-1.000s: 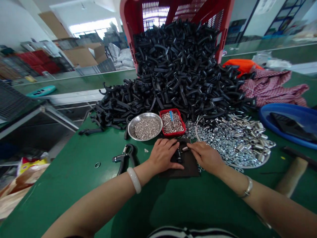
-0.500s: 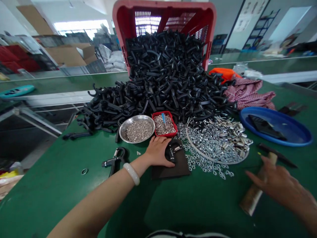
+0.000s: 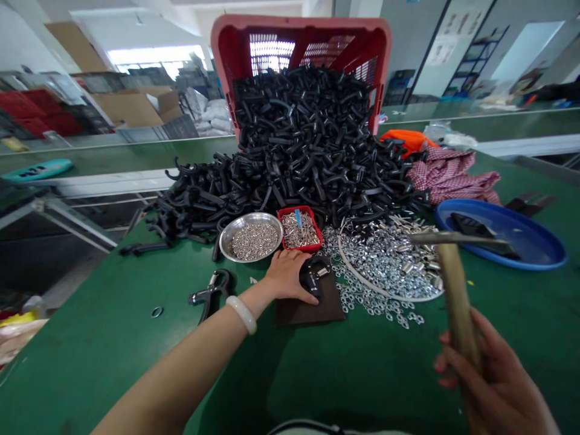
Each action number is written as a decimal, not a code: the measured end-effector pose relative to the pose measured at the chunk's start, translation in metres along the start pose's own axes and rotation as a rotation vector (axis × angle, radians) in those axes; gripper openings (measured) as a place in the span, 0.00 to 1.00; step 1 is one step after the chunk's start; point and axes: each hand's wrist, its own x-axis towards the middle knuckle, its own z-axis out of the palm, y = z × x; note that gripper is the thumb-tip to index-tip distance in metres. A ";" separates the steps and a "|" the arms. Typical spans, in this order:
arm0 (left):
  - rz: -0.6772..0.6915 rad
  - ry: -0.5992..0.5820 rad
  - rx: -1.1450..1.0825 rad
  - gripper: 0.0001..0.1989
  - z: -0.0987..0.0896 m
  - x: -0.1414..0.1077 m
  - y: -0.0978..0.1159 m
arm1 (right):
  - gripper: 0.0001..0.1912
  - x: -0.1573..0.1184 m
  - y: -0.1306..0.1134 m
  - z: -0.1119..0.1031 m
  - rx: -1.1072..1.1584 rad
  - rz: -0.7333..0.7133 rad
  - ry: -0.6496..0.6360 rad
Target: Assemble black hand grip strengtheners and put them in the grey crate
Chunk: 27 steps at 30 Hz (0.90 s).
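My left hand (image 3: 287,275) lies over a black plastic hand-grip part (image 3: 312,278) with a steel coil spring (image 3: 322,272), pinning it to a dark mat (image 3: 312,307). My right hand (image 3: 492,380) is shut around the wooden handle of a hammer (image 3: 457,296). The hammer's steel head (image 3: 457,238) is raised above the right edge of the round tray of zinc washers and springs (image 3: 385,295), touching nothing. A finished black hand gripper (image 3: 212,293) lies left of my left wrist, with a small metal ring (image 3: 156,312) beyond it.
A tipped red crate (image 3: 301,36) spills a large heap of black plastic handles (image 3: 294,157) onto the green bench (image 3: 136,314). Nearby are a steel bowl (image 3: 272,222), a small red tray of pins (image 3: 315,244), a blue plate (image 3: 534,261) and checked cloth (image 3: 453,176).
My right hand has left the mat, picked up the hammer from the bench and raised it. My left hand stays on the grip part. The view has shifted slightly.
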 end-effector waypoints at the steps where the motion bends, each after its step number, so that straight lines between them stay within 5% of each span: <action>1: -0.003 0.002 -0.001 0.54 0.000 0.000 0.000 | 0.34 0.001 -0.006 0.009 -0.056 -0.080 -0.072; 5: -0.002 0.021 -0.007 0.53 0.001 -0.002 0.000 | 0.29 0.020 -0.013 0.029 -0.454 -0.496 -0.263; 8: 0.004 0.034 -0.018 0.54 0.002 -0.002 -0.002 | 0.29 0.033 -0.016 0.032 -0.545 -0.627 -0.384; 15: 0.009 0.054 -0.021 0.55 0.007 -0.001 -0.006 | 0.34 0.039 -0.046 0.040 -0.458 -0.715 -0.257; 21: -0.008 0.071 -0.008 0.55 0.009 -0.001 -0.005 | 0.31 0.056 -0.053 0.048 -0.451 -0.672 -0.557; 27: 0.014 0.043 -0.026 0.55 0.007 -0.002 -0.007 | 0.31 0.040 -0.061 0.035 -0.362 -0.589 -0.261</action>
